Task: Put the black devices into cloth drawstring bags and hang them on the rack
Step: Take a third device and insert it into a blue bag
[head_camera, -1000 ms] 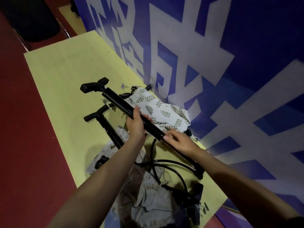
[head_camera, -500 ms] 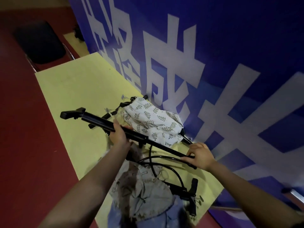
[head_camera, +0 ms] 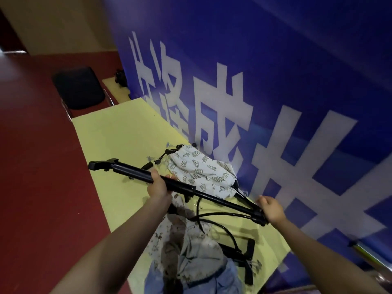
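I hold a long black pump-like device point(head_camera: 131, 171) above the yellow table point(head_camera: 118, 132). My left hand point(head_camera: 159, 186) grips its thick barrel near the middle. My right hand point(head_camera: 271, 211) grips the base end, where a thin black hose loops down. The T-handle points left. Behind the device lies a white leaf-print cloth drawstring bag point(head_camera: 201, 172) against the blue wall. Below my arms lies a heap of more cloth bags point(head_camera: 191, 251), and another black device point(head_camera: 244, 253) rests on the table beside them.
A blue banner wall point(head_camera: 275, 81) with large white characters runs along the table's far side. A black chair point(head_camera: 78, 88) stands on the red floor point(head_camera: 36, 166) beyond the table's left end. A metal tube point(head_camera: 369, 253) shows at the lower right.
The device's rod has been drawn out further, with my right hand sliding to the base end. My left hand keeps hold of the barrel. The view has tilted up.
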Motion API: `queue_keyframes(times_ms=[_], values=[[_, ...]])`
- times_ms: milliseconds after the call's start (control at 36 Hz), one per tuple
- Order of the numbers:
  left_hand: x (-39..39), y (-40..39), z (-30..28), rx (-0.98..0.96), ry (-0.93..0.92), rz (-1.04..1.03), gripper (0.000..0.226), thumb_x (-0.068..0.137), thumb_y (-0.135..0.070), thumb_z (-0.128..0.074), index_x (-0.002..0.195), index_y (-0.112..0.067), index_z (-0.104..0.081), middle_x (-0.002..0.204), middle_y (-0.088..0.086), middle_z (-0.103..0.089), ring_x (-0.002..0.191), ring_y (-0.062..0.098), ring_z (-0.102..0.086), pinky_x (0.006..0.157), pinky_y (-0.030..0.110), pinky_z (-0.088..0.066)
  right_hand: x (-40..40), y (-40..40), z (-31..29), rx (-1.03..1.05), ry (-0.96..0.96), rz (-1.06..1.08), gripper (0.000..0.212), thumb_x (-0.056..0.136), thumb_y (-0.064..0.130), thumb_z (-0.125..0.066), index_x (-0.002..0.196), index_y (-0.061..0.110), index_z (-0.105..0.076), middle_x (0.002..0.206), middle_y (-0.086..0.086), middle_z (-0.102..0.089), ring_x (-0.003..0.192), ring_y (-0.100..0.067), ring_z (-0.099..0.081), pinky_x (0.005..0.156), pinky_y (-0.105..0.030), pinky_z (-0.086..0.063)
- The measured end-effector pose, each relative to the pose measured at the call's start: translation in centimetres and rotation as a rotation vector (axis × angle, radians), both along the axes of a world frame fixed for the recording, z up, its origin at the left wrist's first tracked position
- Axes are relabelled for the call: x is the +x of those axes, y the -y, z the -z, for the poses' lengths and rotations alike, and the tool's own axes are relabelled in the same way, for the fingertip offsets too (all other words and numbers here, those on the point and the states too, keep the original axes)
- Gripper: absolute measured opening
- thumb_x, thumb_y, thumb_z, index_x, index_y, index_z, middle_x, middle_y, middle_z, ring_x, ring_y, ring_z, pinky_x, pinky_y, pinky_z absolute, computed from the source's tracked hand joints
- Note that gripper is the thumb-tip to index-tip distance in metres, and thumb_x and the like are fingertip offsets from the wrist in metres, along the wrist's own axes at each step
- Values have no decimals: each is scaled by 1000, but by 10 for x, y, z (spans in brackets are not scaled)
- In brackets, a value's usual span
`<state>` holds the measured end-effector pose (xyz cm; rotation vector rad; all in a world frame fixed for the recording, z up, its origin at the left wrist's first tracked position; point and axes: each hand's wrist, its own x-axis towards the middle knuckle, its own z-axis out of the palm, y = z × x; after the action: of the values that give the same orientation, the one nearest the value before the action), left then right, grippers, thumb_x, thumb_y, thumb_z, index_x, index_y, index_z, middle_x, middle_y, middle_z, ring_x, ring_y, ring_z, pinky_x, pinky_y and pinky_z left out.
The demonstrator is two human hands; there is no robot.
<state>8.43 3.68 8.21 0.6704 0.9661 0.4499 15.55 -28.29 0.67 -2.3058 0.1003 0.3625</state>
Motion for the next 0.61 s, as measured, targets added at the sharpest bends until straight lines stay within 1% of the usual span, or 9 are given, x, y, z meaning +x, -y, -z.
queue_keyframes(times_ms=[111, 194, 250, 306, 361, 444, 500, 556, 611], values=[[-12, 6, 4, -58, 16, -20, 49, 95, -45, -54, 117, -3, -43, 90, 9, -61, 74, 23, -65, 76, 41, -56, -14, -3, -19, 230, 1, 209, 30, 102, 17, -41, 115, -2, -60, 115, -21, -60, 97, -29, -52, 82, -35, -38], [-15, 5, 6, -93, 36, -20, 48, 95, -45, -55, 116, -4, -43, 90, 10, -61, 74, 24, -66, 67, 39, -56, -17, -4, -27, 282, -18, 332, 38, 100, 21, -48, 132, 0, -49, 129, -18, -55, 111, -32, -52, 93, -37, -39], [-17, 4, 7, -115, 89, -16, 49, 95, -44, -56, 120, -4, -44, 91, 11, -60, 74, 25, -65, 67, 39, -56, -16, -5, -31, 311, -57, 449, 41, 97, 22, -53, 128, -5, -51, 122, -22, -59, 98, -33, -58, 83, -35, -43], [-20, 5, 12, -134, 137, -8, 46, 96, -42, -56, 120, -5, -44, 88, 11, -57, 73, 26, -64, 70, 40, -57, -22, -7, -35, 436, -147, 512, 32, 95, 21, -53, 106, -8, -60, 93, -21, -63, 69, -28, -57, 61, -31, -49], [-23, 8, 12, -139, 165, 2, 36, 97, -40, -54, 109, -8, -44, 82, 9, -55, 70, 25, -62, 68, 38, -56, -29, -9, -39, 554, -247, 509, 26, 96, 24, -53, 95, -1, -59, 81, -14, -61, 59, -27, -55, 44, -27, -48], [-27, 10, 13, -146, 172, 26, 31, 98, -40, -53, 96, -11, -43, 79, 8, -55, 69, 24, -62, 65, 36, -56, -41, -11, -41, 689, -416, 489, 29, 98, 33, -49, 102, 5, -57, 93, -12, -64, 59, -29, -63, 42, -28, -50], [-29, 11, 14, -147, 163, 37, 30, 97, -38, -54, 93, -10, -44, 79, 7, -55, 70, 23, -62, 68, 37, -57, -47, -8, -41, 725, -549, 473, 36, 99, 39, -44, 96, 6, -59, 106, -13, -62, 62, -30, -68, 50, -30, -52], [-31, 15, 17, -139, 156, 34, 31, 96, -37, -57, 96, -8, -47, 81, 7, -57, 73, 23, -64, 76, 38, -58, -52, -4, -38, 721, -581, 448, 40, 99, 43, -40, 102, 7, -59, 115, -12, -61, 65, -29, -69, 54, -29, -50], [-34, 17, 17, -128, 160, 9, 32, 96, -35, -59, 101, -5, -50, 86, 8, -59, 79, 22, -66, 84, 38, -56, -57, -1, -37, 803, -533, 438, 41, 99, 43, -43, 116, 8, -55, 111, -10, -63, 63, -28, -70, 49, -28, -52]])
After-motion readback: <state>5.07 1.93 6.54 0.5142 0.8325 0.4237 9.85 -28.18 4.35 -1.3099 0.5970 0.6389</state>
